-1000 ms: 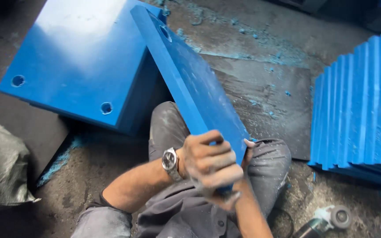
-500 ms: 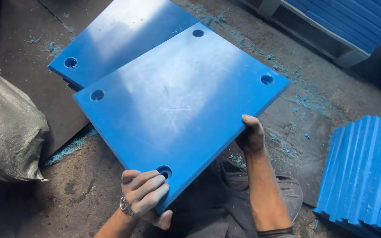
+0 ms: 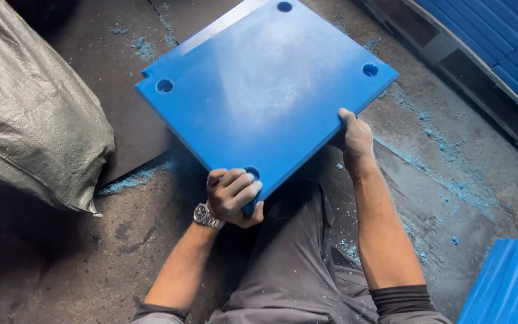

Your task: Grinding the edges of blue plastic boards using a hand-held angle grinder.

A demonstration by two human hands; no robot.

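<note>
A thick square blue plastic plate (image 3: 271,90) with a round hole near each corner lies almost flat in front of me. My left hand (image 3: 232,195), with a wristwatch, grips its near corner, fingers curled over the corner hole. My right hand (image 3: 356,139) holds the plate's right edge from below, thumb on top. A second blue plate (image 3: 211,30) lies under it on the floor, only its left edge showing. My grey-trousered legs (image 3: 295,258) sit below the plate.
A stuffed grey woven sack (image 3: 28,114) lies at the left. Upright blue plates (image 3: 508,282) stand at the lower right, and more blue plates (image 3: 499,42) rest on a pallet at the upper right. Blue shavings are scattered over the dark concrete floor (image 3: 445,174).
The plate stood on edge a second ago; it has been laid down flat onto the other plate. My hands have shifted with it to the near corner and right edge.
</note>
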